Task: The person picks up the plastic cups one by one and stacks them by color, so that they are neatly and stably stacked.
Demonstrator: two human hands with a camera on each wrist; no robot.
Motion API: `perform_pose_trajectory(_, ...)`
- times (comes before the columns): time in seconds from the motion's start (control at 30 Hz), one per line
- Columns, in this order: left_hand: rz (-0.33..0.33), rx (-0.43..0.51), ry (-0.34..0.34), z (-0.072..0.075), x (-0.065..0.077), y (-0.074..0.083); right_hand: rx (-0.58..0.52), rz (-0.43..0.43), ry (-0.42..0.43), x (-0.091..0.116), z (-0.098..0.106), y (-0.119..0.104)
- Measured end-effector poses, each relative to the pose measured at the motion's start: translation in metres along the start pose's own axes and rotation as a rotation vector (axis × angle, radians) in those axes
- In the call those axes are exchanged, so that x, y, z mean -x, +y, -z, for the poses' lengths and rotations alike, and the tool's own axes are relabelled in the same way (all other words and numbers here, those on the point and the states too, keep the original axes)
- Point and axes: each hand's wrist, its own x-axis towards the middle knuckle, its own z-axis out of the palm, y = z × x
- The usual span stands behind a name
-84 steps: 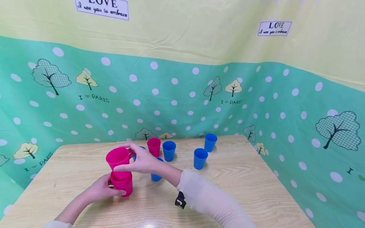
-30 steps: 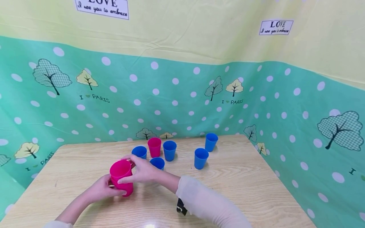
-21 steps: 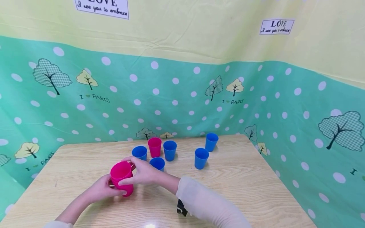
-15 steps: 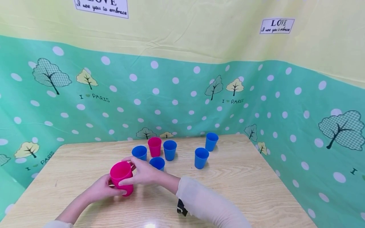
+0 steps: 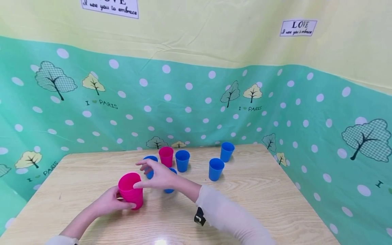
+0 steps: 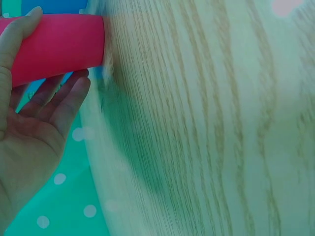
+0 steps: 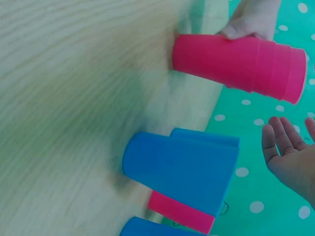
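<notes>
A stack of nested pink cups (image 5: 133, 196) stands upright on the table at the front left. My left hand (image 5: 107, 203) grips it low down, thumb on the near side. Several rims show along the stack (image 7: 221, 59) in the right wrist view. Just right of the stack's top, my right hand (image 5: 160, 175) hovers with fingers spread and nothing in them; the right wrist view shows this hand (image 7: 293, 157) apart from the cups. Behind and below it, two blue cups are partly hidden, one nearer (image 5: 169, 191) and one farther back (image 5: 150, 174).
Farther back stand a single pink cup (image 5: 166, 157) and a blue cup (image 5: 182, 161) side by side. Two more blue cups, one nearer (image 5: 216, 170) and one at the back (image 5: 227, 152), stand to the right. A patterned curtain (image 5: 183, 102) hangs behind the wooden table (image 5: 260, 204).
The upper pink cup came down into the one in my left hand. Since half a second ago my right hand has let go and moved up and right. My left hand keeps its hold.
</notes>
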Motion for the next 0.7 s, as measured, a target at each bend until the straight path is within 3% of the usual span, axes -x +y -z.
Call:
perform_pose_trajectory(0.3, 0.015, -0.038, 0.023, 0.000, 0.000, 0.000, -0.040, 0.038, 0.107, 0.000, 0.031, 0.010)
perform_pose_trajectory(0.5, 0.026, -0.041, 0.025, -0.001, -0.001, 0.001, -0.087, 0.003, 0.188, -0.001, 0.050, 0.022)
perform_pose_trajectory(0.7, 0.016, -0.041, 0.026, 0.000, -0.001, 0.000, 0.012, -0.016, 0.256, -0.007, 0.063, 0.041)
